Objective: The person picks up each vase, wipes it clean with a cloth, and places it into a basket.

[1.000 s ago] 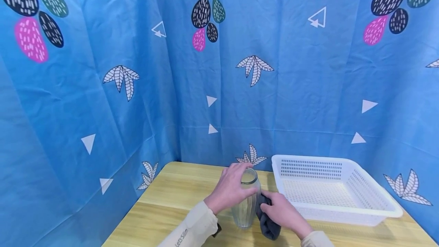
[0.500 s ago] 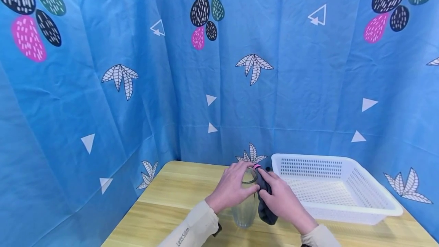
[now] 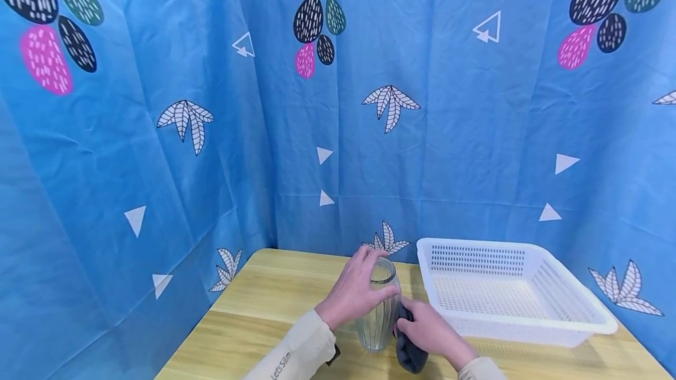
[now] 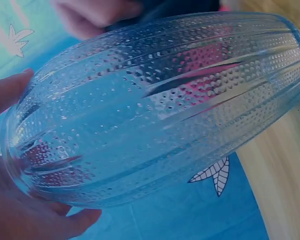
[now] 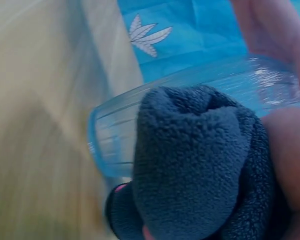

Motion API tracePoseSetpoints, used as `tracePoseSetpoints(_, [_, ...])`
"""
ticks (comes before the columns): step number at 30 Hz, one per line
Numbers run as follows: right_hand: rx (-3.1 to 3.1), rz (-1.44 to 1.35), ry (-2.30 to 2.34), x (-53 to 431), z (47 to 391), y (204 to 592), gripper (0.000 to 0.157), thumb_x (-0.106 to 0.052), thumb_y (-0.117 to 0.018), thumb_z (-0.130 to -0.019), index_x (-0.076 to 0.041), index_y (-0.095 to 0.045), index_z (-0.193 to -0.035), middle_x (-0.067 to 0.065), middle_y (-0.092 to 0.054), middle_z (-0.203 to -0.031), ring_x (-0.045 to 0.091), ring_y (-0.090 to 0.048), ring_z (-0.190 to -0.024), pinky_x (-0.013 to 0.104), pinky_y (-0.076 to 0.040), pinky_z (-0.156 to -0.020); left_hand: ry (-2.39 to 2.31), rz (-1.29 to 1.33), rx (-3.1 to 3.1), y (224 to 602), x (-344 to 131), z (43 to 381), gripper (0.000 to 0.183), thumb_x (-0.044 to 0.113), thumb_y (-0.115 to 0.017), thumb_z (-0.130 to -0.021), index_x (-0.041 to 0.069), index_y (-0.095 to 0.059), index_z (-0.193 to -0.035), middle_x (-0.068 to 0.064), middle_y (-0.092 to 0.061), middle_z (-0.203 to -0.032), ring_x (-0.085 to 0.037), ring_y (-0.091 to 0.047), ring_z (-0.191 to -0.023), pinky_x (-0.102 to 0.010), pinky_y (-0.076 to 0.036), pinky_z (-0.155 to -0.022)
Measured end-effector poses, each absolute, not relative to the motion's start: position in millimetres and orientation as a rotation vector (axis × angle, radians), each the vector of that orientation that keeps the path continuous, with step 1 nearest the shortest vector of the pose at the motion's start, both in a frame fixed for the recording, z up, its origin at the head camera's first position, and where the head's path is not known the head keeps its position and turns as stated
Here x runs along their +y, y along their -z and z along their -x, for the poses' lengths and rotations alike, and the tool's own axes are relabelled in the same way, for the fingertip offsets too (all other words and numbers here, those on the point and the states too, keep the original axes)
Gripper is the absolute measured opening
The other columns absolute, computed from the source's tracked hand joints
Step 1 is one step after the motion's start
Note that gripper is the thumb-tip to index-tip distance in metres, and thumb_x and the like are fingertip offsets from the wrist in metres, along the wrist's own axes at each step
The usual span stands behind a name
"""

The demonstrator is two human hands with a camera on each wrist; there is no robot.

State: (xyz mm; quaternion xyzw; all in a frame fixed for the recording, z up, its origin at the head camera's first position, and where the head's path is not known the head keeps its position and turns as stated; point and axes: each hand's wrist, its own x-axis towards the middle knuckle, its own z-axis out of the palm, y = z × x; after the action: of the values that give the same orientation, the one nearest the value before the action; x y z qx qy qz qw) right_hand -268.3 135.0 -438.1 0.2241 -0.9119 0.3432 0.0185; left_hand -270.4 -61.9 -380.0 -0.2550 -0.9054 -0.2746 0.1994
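A clear ribbed glass vase (image 3: pixel 376 324) stands upright on the wooden table. My left hand (image 3: pixel 352 287) grips it near the mouth, thumb and fingers around the neck; the left wrist view shows the dotted, ribbed glass (image 4: pixel 155 115) close up. In my right hand (image 3: pixel 430 327) is a bunched dark grey cloth (image 3: pixel 411 350) with a bit of pink at its edge. The cloth lies along the vase's right side, low on the body. Fluffy pile shows on the folded cloth (image 5: pixel 190 160) in the right wrist view, where it hides part of the vase.
To the right stands a white perforated plastic basket (image 3: pixel 520 318), close beyond my right hand. The wooden table (image 3: pixel 237 315) reaches back to a blue patterned curtain (image 3: pixel 348 133) that hangs behind and along the left side.
My right hand rose with the cloth to the vase's rim half a second ago and is now back down along its side. My left hand keeps its grip on the neck.
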Motion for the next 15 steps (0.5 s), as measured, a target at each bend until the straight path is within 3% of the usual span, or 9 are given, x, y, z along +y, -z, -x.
tracePoseSetpoints(7, [-2.918, -0.787, -1.013, 135.6, 273.2, 446.6, 0.048, -0.016, -0.066, -0.088, 0.008, -0.062, -0.130, 0.024, -0.068, -0.122, 0.036, -0.066, -0.108, 0.051, -0.053, -0.086, 0.769, 0.701, -2.548, 373.7, -63.2, 270.5, 0.061, 0.048, -0.073, -0.088, 0.024, -0.051, -0.140, 0.008, -0.053, -0.136, -0.018, -0.049, -0.131, -0.048, -0.040, -0.107])
tracePoseSetpoints(11, [-2.914, -0.760, -1.067, 137.5, 273.1, 442.1, 0.048, -0.014, -0.065, -0.089, 0.009, -0.061, -0.131, 0.022, -0.068, -0.123, 0.027, -0.066, -0.103, 0.043, -0.053, -0.082, 0.774, 0.694, -2.575, 372.3, -63.7, 269.2, 0.059, 0.043, -0.072, -0.088, 0.025, -0.052, -0.140, 0.008, -0.054, -0.141, -0.020, -0.045, -0.137, -0.051, -0.038, -0.109])
tracePoseSetpoints(15, [-2.831, -0.707, -1.106, 138.1, 267.2, 427.6, 0.049, -0.012, -0.065, -0.088, 0.005, -0.061, -0.133, 0.016, -0.070, -0.113, 0.018, -0.062, -0.088, 0.033, -0.049, -0.072, 0.759, 0.698, -2.595, 373.9, -63.7, 268.7, 0.058, 0.038, -0.071, -0.087, 0.024, -0.052, -0.140, 0.008, -0.054, -0.141, -0.019, -0.045, -0.138, -0.052, -0.038, -0.110])
